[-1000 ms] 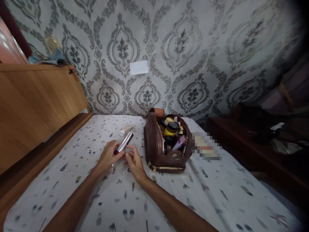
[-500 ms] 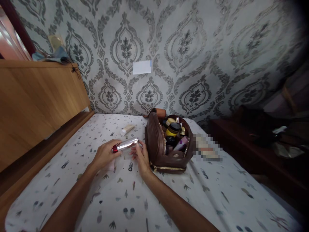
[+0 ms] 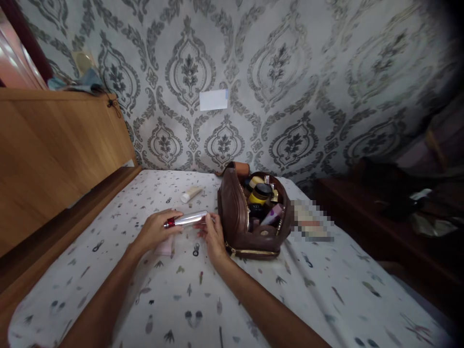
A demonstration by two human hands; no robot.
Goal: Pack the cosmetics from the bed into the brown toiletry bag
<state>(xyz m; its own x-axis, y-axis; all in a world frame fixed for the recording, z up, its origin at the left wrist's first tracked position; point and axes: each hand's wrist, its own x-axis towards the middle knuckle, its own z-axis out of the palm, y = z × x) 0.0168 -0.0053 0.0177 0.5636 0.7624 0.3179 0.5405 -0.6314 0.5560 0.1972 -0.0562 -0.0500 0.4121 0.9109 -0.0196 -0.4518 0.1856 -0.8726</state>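
Note:
A shiny silver tube with a red end [image 3: 190,219] is held level above the patterned sheet. My left hand [image 3: 155,231] is closed round its red end. At the other end, the fingers of my right hand [image 3: 213,236] grip the silver tip. Just right of that hand stands a brown leather bag [image 3: 232,208], unzipped, packed with several cosmetics. Among them are a yellow jar with a black lid [image 3: 260,193] and a pale purple tube [image 3: 272,215]. A pinkish flat item [image 3: 165,246] lies below my left hand, partly hidden by it.
A cream tube with a white cap [image 3: 192,194] lies on the bed sheet [image 3: 217,299] beyond my hands. On the left is a wooden cabinet [image 3: 61,154]. Patterned wallpaper covers the wall behind, and a blurred-out item [image 3: 311,222] lies right of the bag.
The silver tube has rotated slightly and flattened its tilt, its red end shifting a little left. Both hands keep about the same place; more of the pinkish item shows.

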